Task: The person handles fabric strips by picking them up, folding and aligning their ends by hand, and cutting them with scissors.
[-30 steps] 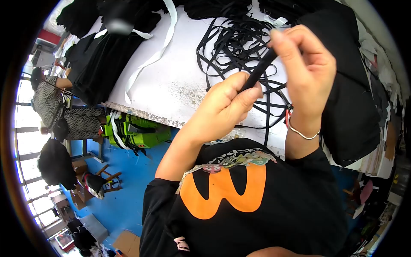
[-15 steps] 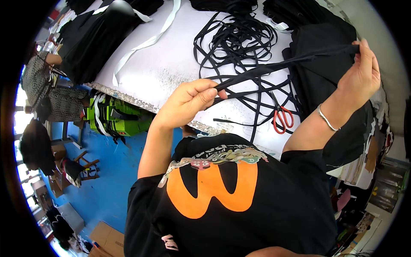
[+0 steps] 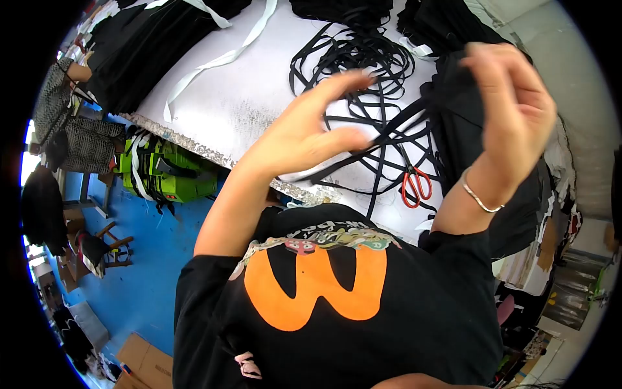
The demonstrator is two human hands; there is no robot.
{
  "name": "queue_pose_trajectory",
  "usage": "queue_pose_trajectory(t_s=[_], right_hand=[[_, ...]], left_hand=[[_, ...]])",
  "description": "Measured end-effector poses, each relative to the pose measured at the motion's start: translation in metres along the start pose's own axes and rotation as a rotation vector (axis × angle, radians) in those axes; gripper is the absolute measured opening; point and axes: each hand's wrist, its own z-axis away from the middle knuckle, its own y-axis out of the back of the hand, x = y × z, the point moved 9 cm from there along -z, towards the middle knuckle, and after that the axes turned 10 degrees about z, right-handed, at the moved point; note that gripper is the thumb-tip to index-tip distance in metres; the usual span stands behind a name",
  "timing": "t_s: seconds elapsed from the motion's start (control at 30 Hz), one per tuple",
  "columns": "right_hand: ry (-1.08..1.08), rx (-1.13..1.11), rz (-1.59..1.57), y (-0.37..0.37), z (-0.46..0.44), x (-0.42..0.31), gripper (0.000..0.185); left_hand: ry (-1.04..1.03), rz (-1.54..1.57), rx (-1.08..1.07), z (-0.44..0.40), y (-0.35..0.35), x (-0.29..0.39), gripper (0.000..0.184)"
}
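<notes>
My left hand (image 3: 308, 133) is over the table with thumb and fingers spread apart, holding nothing. A black fabric strip (image 3: 396, 128) slants behind its fingertips, up toward my right hand (image 3: 515, 107). That hand is raised at the right and blurred, its fingers bent in a pinch at the strip's upper end. A tangled heap of narrow black tape (image 3: 363, 55) lies on the table beyond my left hand. Red-handled scissors (image 3: 416, 187) rest on the tabletop between my hands, partly crossed by tape.
Stacks of black cloth (image 3: 162, 48) lie on the white table (image 3: 214, 91), with more black cloth (image 3: 460, 142) at the right. A white ribbon (image 3: 227, 59) trails across it. A green machine or box (image 3: 172, 175) stands below the left edge. Another person (image 3: 87, 142) is at far left.
My left hand has let go of the strip and opened. My right hand has moved left and toward the camera, and the strip now hangs slacker.
</notes>
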Motion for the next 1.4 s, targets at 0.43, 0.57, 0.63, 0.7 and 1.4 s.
queue_pose_trajectory(t_s=[0.43, 0.57, 0.63, 0.7, 1.4], right_hand=[[-0.014, 0.437, -0.020, 0.065, -0.009, 0.025, 0.010], [0.012, 0.545, -0.008, 0.099, -0.013, 0.029, 0.008], [0.024, 0.577, 0.017, 0.112, -0.014, 0.033, 0.009], [0.026, 0.578, 0.023, 0.115, -0.014, 0.034, 0.009], [0.048, 0.601, -0.181, 0.142, -0.015, 0.039, 0.012]], left_hand=[[0.457, 0.420, -0.157, 0.016, -0.026, -0.031, 0.022], [0.501, 0.339, -0.141, 0.036, -0.004, -0.046, 0.022], [0.460, 0.334, -0.131, 0.040, 0.006, -0.043, 0.023], [0.467, 0.332, -0.087, 0.044, 0.013, -0.045, 0.023], [0.487, 0.354, 0.119, 0.058, 0.037, -0.088, 0.024]])
